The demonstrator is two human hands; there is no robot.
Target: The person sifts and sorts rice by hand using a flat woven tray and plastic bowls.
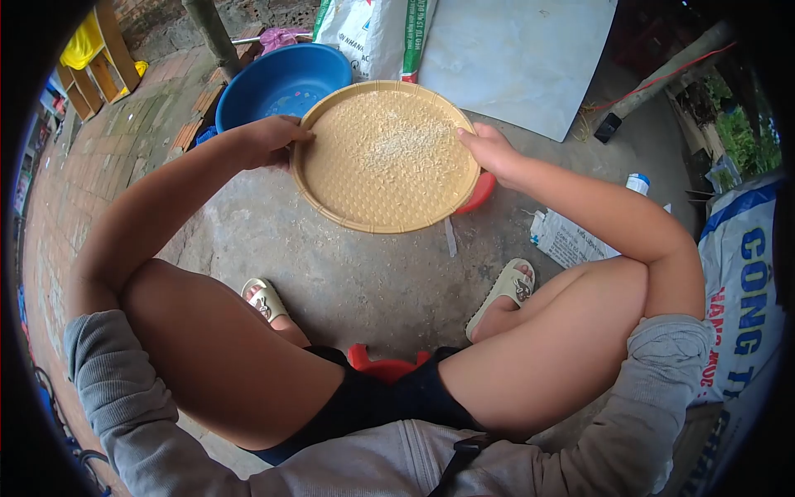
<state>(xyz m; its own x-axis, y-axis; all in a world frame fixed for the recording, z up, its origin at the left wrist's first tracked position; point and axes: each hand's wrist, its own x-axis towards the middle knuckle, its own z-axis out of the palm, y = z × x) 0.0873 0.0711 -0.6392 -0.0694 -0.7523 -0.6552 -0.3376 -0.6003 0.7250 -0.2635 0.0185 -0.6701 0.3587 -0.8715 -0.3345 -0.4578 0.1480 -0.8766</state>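
Woven bamboo tray [389, 203], pale rice grains [397, 141] scattered, both hands' grip closed on rim

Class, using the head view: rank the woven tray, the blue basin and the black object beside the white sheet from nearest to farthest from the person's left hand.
1. Woven tray: gripped at its rim by the left hand.
2. Blue basin: just behind that hand.
3. Black object: far across, beyond the right hand, by the white sheet.

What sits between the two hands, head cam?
In the head view, the round woven tray spans the whole gap, with the left hand and right hand gripping opposite rims. Pale rice grains lie scattered on it.
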